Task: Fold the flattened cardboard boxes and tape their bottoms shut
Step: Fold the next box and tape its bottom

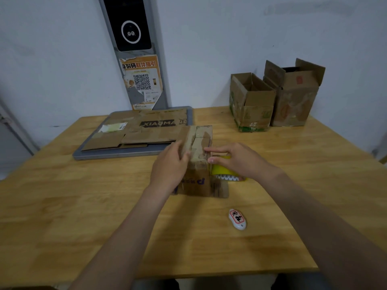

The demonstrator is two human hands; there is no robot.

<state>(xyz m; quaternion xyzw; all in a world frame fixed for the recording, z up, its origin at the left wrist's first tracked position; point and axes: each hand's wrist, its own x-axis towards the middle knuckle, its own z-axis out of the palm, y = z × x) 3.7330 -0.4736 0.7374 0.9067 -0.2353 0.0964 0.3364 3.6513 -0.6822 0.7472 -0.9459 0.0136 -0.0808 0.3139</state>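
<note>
A small cardboard box [198, 182] stands on the wooden table with its closed bottom flaps facing up and brown tape along the seam. My left hand [169, 166] grips the box's left side, thumb curled onto the top. My right hand [240, 160] holds a yellow tape dispenser [225, 171] against the box's right side, index finger stretched over the top edge. Its toothed blade points toward me. Flattened cardboard boxes [146, 130] lie on a grey tray [117, 154] behind and to the left.
Two folded boxes [251, 103] [295, 101] stand open-topped at the back right near the wall. A small white tag with red and black writing [237, 219] lies on the table [83, 206] in front of the box. A grey post with a black device [130, 28] rises behind the tray.
</note>
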